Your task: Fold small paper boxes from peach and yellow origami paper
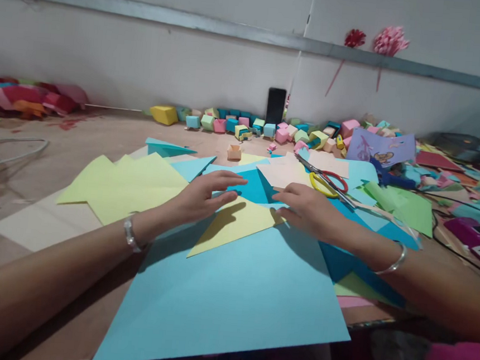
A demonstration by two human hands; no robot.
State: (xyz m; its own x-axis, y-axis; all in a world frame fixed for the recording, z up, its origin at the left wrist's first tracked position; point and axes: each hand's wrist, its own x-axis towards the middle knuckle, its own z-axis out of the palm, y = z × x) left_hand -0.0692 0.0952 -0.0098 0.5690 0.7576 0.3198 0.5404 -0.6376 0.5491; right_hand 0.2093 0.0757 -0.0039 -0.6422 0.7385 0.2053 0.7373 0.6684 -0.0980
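A large light blue paper sheet (229, 302) lies in front of me. On its upper part rests a yellow paper piece (228, 224) with a pointed lower left corner. My left hand (200, 196) is over the yellow piece's upper left, fingers stretched out and apart from the thumb, and casts a shadow on it. By the right corner of that piece is my right hand (311, 208), its fingers bent a little and the thumb apart; whether it touches the paper is hard to see. Between the hands shows a darker blue folded paper (254, 186).
Scissors (328, 179) with red and yellow handles lie beyond my right hand. Yellow folded paper (126, 184) spreads at left. Several small paper boxes (232, 125) line the wall, with a phone (275, 106) standing among them. A purple device (476, 240) with cables sits at right.
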